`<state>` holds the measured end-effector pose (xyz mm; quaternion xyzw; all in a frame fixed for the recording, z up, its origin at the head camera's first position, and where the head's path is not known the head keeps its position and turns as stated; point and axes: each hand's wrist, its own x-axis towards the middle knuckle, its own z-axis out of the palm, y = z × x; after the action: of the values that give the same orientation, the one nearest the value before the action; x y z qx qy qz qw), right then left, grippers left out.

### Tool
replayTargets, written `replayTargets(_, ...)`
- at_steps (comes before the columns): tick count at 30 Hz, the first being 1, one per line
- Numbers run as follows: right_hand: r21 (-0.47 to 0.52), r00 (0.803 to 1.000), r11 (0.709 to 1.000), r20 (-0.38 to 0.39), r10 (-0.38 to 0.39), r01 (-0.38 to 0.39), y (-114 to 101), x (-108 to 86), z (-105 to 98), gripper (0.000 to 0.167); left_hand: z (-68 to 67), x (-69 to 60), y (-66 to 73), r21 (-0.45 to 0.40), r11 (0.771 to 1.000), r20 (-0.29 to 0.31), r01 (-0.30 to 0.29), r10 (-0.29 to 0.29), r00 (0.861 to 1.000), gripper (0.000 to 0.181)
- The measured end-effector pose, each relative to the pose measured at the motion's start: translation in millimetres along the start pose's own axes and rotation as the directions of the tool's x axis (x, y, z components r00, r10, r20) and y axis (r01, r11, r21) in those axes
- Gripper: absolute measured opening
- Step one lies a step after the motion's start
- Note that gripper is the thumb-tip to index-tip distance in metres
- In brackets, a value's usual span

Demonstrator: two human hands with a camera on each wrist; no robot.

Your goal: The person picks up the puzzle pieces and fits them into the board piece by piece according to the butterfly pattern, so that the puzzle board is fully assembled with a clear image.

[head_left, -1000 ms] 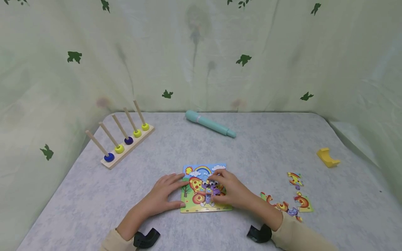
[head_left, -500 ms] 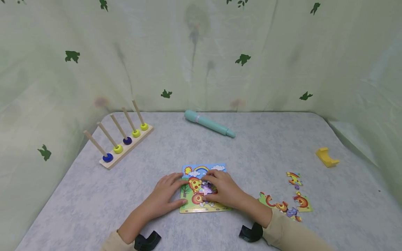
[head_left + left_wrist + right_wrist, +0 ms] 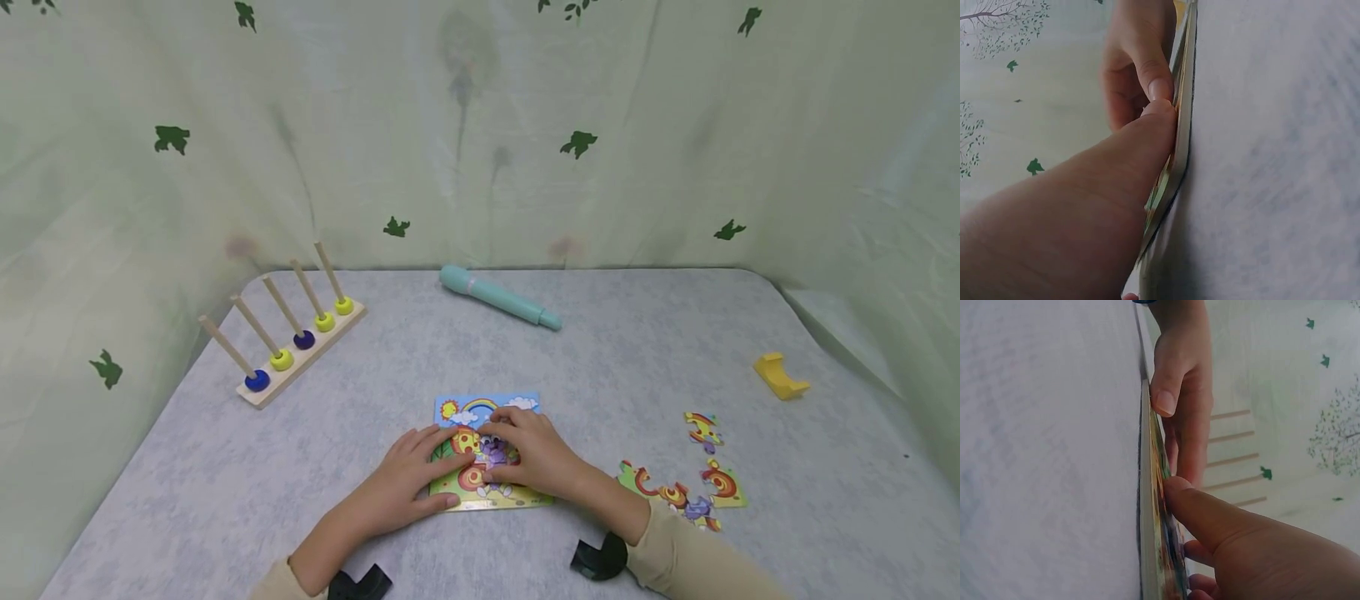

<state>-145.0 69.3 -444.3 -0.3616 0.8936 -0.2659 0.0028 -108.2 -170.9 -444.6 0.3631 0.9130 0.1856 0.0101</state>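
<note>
A colourful jigsaw puzzle board (image 3: 486,400) lies flat near the front middle of the table, under both hands. My left hand (image 3: 408,479) rests on its left part with the fingers fairly straight and the thumb on the near left corner. My right hand (image 3: 538,448) reaches in from the right, thumb and fingers bent around a purple puzzle piece (image 3: 493,451) in the middle of the picture. In the right wrist view the right thumb (image 3: 1200,506) lies against the board's printed face. The right palm hides the board's right part.
Several loose puzzle pieces (image 3: 720,483) lie to the right, partly behind the right forearm. A yellow curved block (image 3: 782,377) sits farther right. A wooden peg stand (image 3: 302,357) with blue and yellow beads is at the left. A teal pen-shaped object (image 3: 498,297) lies at the back.
My right hand has shifted a little left over the board with the purple piece, then stayed there. My left hand has moved right, its fingers now farther onto the board.
</note>
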Motion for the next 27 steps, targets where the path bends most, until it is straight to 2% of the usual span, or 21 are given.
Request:
replayTargets(9,0.039,0.999,0.999,0.035,0.027,-0.028,-0.6,-1.1,-2.8,0.053,0.1,0.3,2.3,-0.003,1.000,0.032,0.027,-0.027,0.999,0.048)
replayTargets(14,0.057,0.998,0.997,0.035,0.051,-0.052,-0.1,-1.4,-3.8,0.061,0.5,0.4,2.2,-0.020,1.000,0.012,0.022,-0.022,1.000,0.047)
replayTargets(19,0.029,0.998,0.998,0.031,0.049,-0.050,-0.3,-1.2,-5.1,0.060,2.0,-0.3,1.2,-0.030,0.999,-0.007,0.019,-0.019,1.000,0.048)
replayTargets(27,0.015,0.996,0.997,0.046,0.073,-0.073,-1.6,-0.4,-7.7,0.056,0.1,-0.4,1.6,-0.035,0.999,0.007,0.036,-0.036,0.999,0.049)
